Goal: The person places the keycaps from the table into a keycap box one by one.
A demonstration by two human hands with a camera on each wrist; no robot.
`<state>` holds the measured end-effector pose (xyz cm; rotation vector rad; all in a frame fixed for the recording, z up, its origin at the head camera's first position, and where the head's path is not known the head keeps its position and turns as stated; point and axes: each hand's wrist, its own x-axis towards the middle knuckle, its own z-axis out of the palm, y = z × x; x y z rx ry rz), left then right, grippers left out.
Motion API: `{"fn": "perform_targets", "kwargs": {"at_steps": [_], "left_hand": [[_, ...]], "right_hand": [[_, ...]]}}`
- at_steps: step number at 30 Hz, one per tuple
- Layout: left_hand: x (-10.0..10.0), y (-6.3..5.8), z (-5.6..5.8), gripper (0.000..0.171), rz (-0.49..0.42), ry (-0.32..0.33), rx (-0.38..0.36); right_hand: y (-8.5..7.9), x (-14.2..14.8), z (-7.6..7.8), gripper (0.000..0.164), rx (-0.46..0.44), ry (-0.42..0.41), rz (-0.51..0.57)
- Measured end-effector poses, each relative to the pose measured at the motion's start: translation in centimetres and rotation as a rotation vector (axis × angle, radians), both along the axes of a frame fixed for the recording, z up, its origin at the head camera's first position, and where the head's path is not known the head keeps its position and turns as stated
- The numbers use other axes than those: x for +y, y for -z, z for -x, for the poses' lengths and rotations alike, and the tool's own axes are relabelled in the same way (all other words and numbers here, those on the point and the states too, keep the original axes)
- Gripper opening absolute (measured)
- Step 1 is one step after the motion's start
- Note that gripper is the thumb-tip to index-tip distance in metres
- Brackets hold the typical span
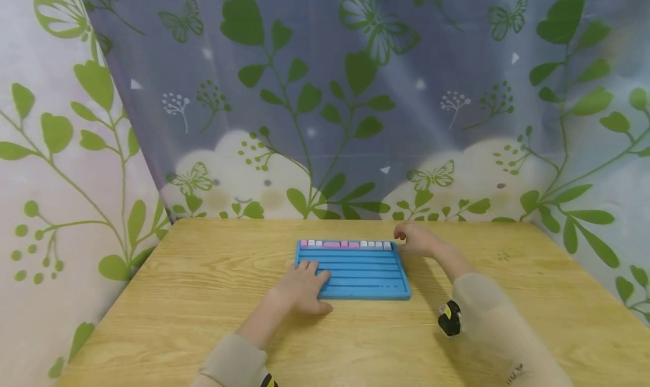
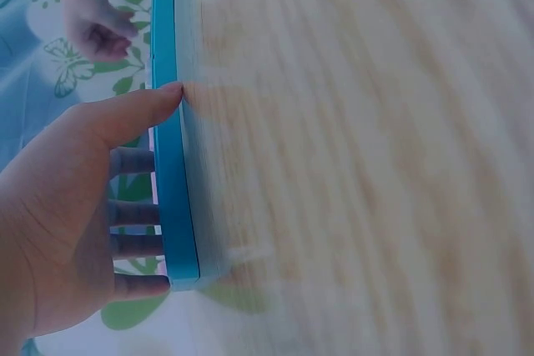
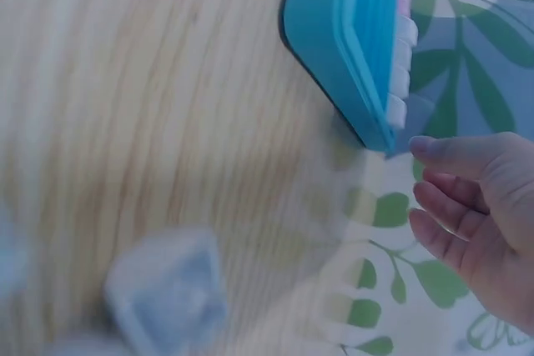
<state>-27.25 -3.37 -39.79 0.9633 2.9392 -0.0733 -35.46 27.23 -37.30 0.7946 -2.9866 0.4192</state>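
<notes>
A blue keyboard tray (image 1: 363,274) with ridged rows lies on the table, its back row lined with pink and white keycaps (image 1: 343,244). At its left end, my left hand (image 1: 303,285) holds the tray, fingers spread over the top and thumb (image 2: 167,99) against the front wall. Beside the back right corner is my right hand (image 1: 416,240). Its fingers (image 3: 442,210) are loosely curled, thumb apart from them, and nothing shows in its grasp. The right thumb tip (image 3: 424,146) sits close to the tray's corner.
The light wooden table (image 1: 203,274) reaches back to a curtain (image 1: 315,93) printed with leaves and butterflies. Black wrist gear (image 1: 449,318) is strapped near the right sleeve. Blurred pale blocky shapes (image 3: 167,293) fill the lower left of the right wrist view.
</notes>
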Motion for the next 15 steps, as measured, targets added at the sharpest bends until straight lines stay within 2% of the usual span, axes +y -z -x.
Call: {"fn": "perform_targets", "kwargs": {"at_steps": [8,15], "left_hand": [[-0.1,0.0,0.0,0.07,0.0,-0.002,-0.006],[0.0,-0.1,0.0,0.07,-0.002,-0.001,-0.004]], "right_hand": [[-1.1,2.3,-2.6,0.008,-0.025,-0.045,0.036],[-1.6,3.6,-5.9,0.006,-0.164,-0.034,-0.023]]}}
